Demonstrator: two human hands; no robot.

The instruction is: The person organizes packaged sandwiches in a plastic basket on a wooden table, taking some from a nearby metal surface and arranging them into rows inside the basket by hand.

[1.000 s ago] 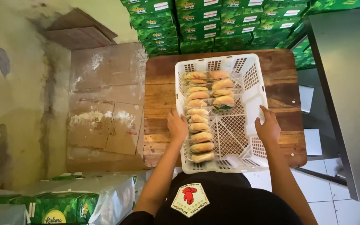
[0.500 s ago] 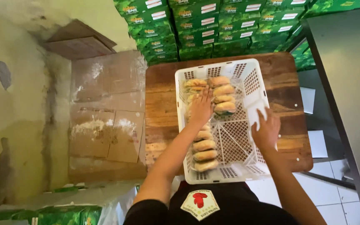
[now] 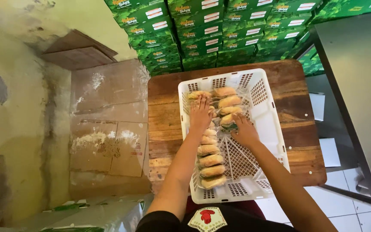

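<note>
Left hand (image 3: 201,112) lies flat, fingers spread, pressing on the buns (image 3: 209,148) in the left row, near the far end of the crate (image 3: 266,107). It's open, not gripping anything. Right hand (image 3: 244,132) sits just beside it, fingertips on the nearest wrapped bun of the short row (image 3: 227,108); whether it pinches that packet or only touches it, I cannot tell.

The buns run in 2 rows in the left half of the crate: a long one from the far wall down to the near wall, and a shorter one at centre frame beside it. All are golden-brown in clear wrap. The crate's right half shows bare white lattice floor.

The crate is white plastic, set on a dark wooden table (image 3: 168,111) at mid frame. Behind the table, along the top of the frame, green cartons (image 3: 202,30) are stacked high. Flattened cardboard (image 3: 108,124) leans at the left, against a stained yellow wall (image 3: 9,107). A grey metal surface (image 3: 361,77) fills the right edge.
</note>
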